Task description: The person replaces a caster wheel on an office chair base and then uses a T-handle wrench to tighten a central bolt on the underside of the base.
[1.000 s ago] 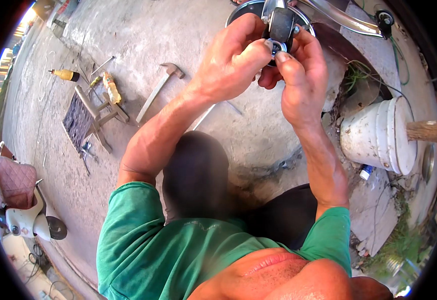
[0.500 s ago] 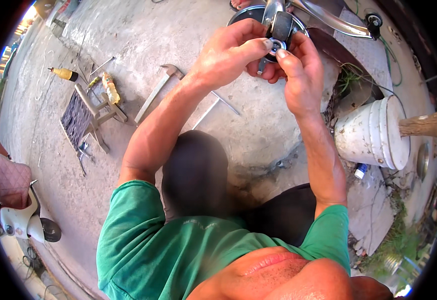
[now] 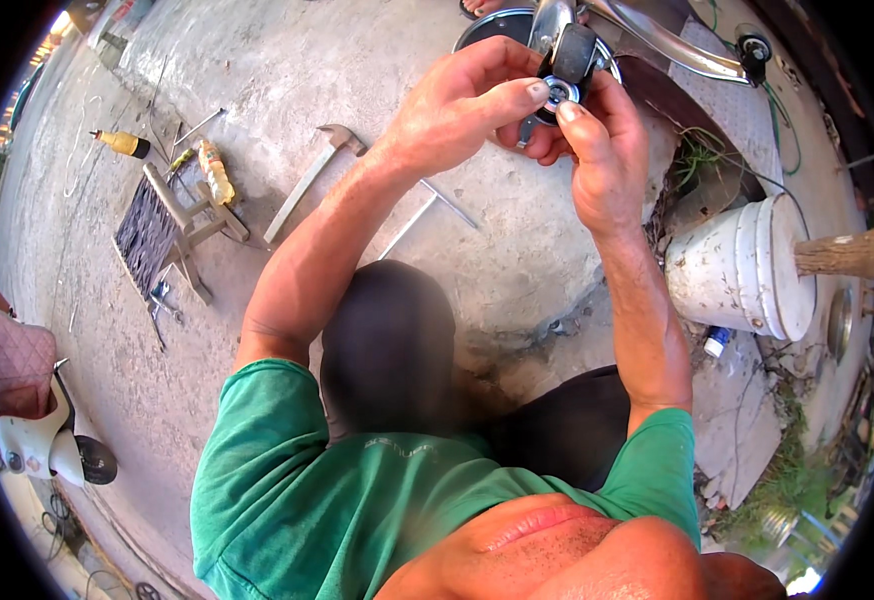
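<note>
Both my hands are raised at the top of the view around a caster wheel [image 3: 575, 48] on a chrome tube frame [image 3: 672, 45]. A shiny round metal ring with a dark centre [image 3: 558, 93], like a bearing, sits just below the wheel. My left hand [image 3: 467, 105] is closed, its thumb pressing the ring's left side while its fingers curl behind. My right hand [image 3: 605, 140] pinches the ring from the lower right, its other fingers wrapped underneath. A small grey metal tab [image 3: 527, 131] shows between the hands; what the fingertips do behind the ring is hidden.
On the concrete lie a hammer [image 3: 307, 185], a T-shaped metal rod [image 3: 422, 215], a small stool [image 3: 147, 235], a yellow bottle [image 3: 217, 172] and a yellow-black tool [image 3: 120, 143]. A white bucket [image 3: 732, 270] tips over at right. Another caster [image 3: 754, 47] ends the chrome tube.
Both hands stay around the ring and wheel with only slight finger movement. The ring now faces up a little more plainly; the view has shifted slightly.
</note>
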A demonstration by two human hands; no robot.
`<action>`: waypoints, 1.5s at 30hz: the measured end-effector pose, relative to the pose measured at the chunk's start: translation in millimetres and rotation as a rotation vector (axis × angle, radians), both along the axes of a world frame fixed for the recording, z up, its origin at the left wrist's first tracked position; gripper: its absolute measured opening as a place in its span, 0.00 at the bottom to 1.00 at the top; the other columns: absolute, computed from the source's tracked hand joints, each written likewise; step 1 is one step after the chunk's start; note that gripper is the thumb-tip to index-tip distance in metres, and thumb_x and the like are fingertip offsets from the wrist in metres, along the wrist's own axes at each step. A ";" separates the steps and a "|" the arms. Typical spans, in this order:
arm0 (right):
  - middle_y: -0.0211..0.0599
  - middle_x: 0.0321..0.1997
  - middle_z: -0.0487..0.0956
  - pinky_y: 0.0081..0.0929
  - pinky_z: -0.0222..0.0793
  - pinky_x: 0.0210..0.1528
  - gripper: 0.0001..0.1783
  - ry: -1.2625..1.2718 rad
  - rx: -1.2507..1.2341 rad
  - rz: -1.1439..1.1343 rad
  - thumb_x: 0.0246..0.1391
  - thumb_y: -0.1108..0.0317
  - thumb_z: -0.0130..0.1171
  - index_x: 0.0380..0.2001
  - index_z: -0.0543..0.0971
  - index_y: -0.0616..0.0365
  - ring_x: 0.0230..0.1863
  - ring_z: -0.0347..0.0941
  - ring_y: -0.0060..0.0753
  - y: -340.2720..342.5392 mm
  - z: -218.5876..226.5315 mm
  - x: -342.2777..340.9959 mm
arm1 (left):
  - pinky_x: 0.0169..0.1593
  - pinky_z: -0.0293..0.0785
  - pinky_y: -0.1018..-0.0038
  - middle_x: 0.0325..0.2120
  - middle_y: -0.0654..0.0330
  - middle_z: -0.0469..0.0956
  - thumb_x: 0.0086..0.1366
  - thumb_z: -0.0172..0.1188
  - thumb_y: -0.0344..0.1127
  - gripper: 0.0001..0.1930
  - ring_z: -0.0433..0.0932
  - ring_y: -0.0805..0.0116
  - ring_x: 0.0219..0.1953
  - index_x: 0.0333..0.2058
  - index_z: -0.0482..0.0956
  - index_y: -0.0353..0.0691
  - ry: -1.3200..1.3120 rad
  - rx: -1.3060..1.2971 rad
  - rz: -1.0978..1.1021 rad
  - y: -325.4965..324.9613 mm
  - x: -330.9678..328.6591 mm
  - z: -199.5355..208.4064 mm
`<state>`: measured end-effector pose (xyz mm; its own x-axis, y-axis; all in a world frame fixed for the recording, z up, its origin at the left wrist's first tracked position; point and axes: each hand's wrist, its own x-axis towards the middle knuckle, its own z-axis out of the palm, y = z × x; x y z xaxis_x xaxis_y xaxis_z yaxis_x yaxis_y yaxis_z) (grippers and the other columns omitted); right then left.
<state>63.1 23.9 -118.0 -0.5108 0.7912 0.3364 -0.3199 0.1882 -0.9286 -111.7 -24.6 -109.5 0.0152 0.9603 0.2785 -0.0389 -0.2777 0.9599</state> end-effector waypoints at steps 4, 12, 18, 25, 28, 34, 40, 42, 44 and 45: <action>0.34 0.35 0.80 0.19 0.73 0.30 0.22 0.005 -0.011 0.020 0.62 0.65 0.58 0.55 0.72 0.68 0.31 0.77 0.20 1.3 -0.4 0.1 | 0.39 0.75 0.72 0.32 0.59 0.79 0.69 0.57 0.36 0.15 0.77 0.73 0.31 0.48 0.76 0.30 -0.011 0.002 0.024 0.4 2.9 1.0; 0.35 0.37 0.79 0.21 0.74 0.31 0.21 0.055 -0.025 0.047 0.59 0.73 0.59 0.55 0.70 0.68 0.31 0.76 0.22 1.0 -0.3 -4.0 | 0.39 0.74 0.73 0.29 0.60 0.78 0.69 0.57 0.35 0.13 0.77 0.72 0.32 0.44 0.76 0.30 -0.030 -0.012 0.040 -2.1 5.9 3.6; 0.36 0.35 0.79 0.21 0.73 0.29 0.17 0.026 -0.034 -0.025 0.59 0.75 0.57 0.51 0.72 0.69 0.29 0.75 0.21 -7.9 5.7 -7.8 | 0.39 0.73 0.74 0.29 0.60 0.78 0.68 0.57 0.36 0.12 0.77 0.73 0.32 0.41 0.77 0.31 0.006 -0.031 0.065 -3.5 5.7 1.7; 0.36 0.34 0.79 0.21 0.72 0.28 0.17 -0.004 -0.037 -0.033 0.59 0.73 0.57 0.51 0.73 0.68 0.28 0.75 0.21 -5.9 8.3 -7.1 | 0.39 0.72 0.74 0.27 0.61 0.79 0.67 0.57 0.38 0.13 0.76 0.74 0.32 0.40 0.78 0.33 0.113 -0.024 0.122 -3.5 4.2 6.2; 0.35 0.34 0.80 0.21 0.73 0.29 0.18 -0.014 -0.036 -0.039 0.59 0.73 0.57 0.51 0.73 0.68 0.28 0.75 0.21 -5.6 8.3 -7.2 | 0.39 0.72 0.74 0.27 0.61 0.79 0.67 0.56 0.38 0.12 0.76 0.75 0.31 0.39 0.79 0.33 0.104 -0.015 0.105 -3.5 3.6 8.1; 0.36 0.34 0.80 0.21 0.74 0.29 0.19 -0.022 -0.030 -0.065 0.58 0.71 0.57 0.51 0.73 0.69 0.29 0.77 0.22 -5.8 8.5 -6.7 | 0.33 0.70 0.76 0.26 0.62 0.78 0.65 0.56 0.37 0.10 0.75 0.75 0.28 0.36 0.78 0.35 0.152 -0.057 0.142 -1.4 8.8 15.2; 0.34 0.32 0.79 0.21 0.72 0.28 0.14 -0.023 -0.033 -0.121 0.61 0.67 0.53 0.46 0.74 0.64 0.26 0.77 0.22 -16.8 6.9 -11.4 | 0.29 0.65 0.77 0.24 0.65 0.75 0.62 0.57 0.36 0.09 0.71 0.78 0.26 0.35 0.77 0.35 0.106 -0.152 0.181 -6.1 17.9 26.1; 0.34 0.33 0.80 0.21 0.74 0.29 0.14 -0.011 -0.042 -0.124 0.62 0.67 0.53 0.46 0.74 0.64 0.26 0.77 0.23 -17.2 6.1 -11.5 | 0.30 0.65 0.77 0.24 0.65 0.75 0.62 0.57 0.35 0.09 0.71 0.78 0.26 0.35 0.77 0.35 0.082 -0.176 0.180 -6.3 20.1 27.0; 0.34 0.33 0.80 0.22 0.74 0.29 0.14 -0.033 -0.041 -0.136 0.62 0.66 0.53 0.46 0.74 0.64 0.26 0.77 0.23 -14.2 8.2 -11.1 | 0.31 0.66 0.77 0.24 0.64 0.75 0.62 0.57 0.36 0.10 0.72 0.77 0.27 0.36 0.77 0.34 0.061 -0.178 0.180 -6.3 20.7 29.7; 0.34 0.33 0.80 0.22 0.74 0.29 0.14 -0.042 -0.040 -0.141 0.62 0.66 0.53 0.46 0.75 0.64 0.26 0.77 0.23 -12.2 8.6 -11.0 | 0.31 0.67 0.77 0.24 0.63 0.75 0.62 0.57 0.36 0.10 0.73 0.77 0.28 0.36 0.77 0.34 0.053 -0.171 0.182 -4.6 19.7 26.4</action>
